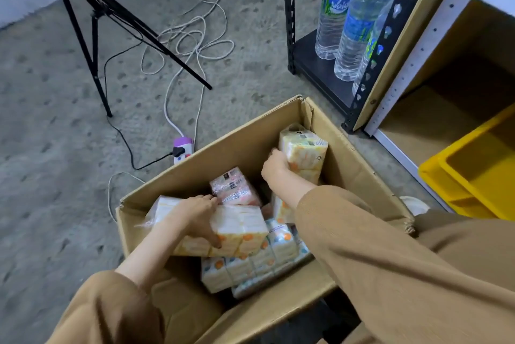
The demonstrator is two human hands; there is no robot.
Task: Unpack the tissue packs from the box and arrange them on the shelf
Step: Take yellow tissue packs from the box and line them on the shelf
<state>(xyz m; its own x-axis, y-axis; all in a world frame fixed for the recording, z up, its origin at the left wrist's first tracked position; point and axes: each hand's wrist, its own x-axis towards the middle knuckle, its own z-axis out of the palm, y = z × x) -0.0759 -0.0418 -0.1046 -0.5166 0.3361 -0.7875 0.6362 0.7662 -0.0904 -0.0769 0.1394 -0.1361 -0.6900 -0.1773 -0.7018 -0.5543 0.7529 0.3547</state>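
Cardboard box [245, 132]: flaps open, on the floor just beside the shelf [434, 109]. It holds plastic-wrapped tissue packs, white with orange dots.

- Upright pack [303, 151]: far right corner, gripped by the right hand [274, 166].
- Flat pack [239, 229]: lies on top of the pile at left, gripped by the left hand [195, 215].
- Pink pack [234, 187]: tilted, just behind the flat pack.
- Bottom packs [250, 268]: lying flat, low in the box.
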